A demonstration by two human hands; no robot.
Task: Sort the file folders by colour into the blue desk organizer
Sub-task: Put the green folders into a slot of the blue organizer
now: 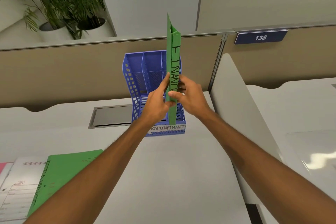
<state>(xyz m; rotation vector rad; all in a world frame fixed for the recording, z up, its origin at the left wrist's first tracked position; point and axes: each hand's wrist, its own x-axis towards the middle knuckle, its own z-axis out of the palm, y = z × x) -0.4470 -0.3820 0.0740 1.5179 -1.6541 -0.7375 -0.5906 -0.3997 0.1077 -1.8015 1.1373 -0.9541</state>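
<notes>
While both hands, left [160, 100] and right [189, 94], pinch the upright green folder [173, 56] low over the organizer [134, 85], it looks light, thin, floppy.

Blue perforated plastic desk organizer [135, 85] stands on white desk [172, 169], up against tan fabric partition [72, 71] behind it. Grey metal cable hatch [111, 116] sits flush in desk, just left of organizer. Green card folder marked FINANCE [173, 56] stands upright in organizer's right-hand slot, btwn left hand [158, 103] and right hand [189, 94]. Second green card folder [63, 178] lies flat at desk's near left, atop white paper folder [20, 187]. Potted palm plants [60, 0] behind partition, upper left. Blue number plate "138" [260, 37] on partition top, far right.
</notes>
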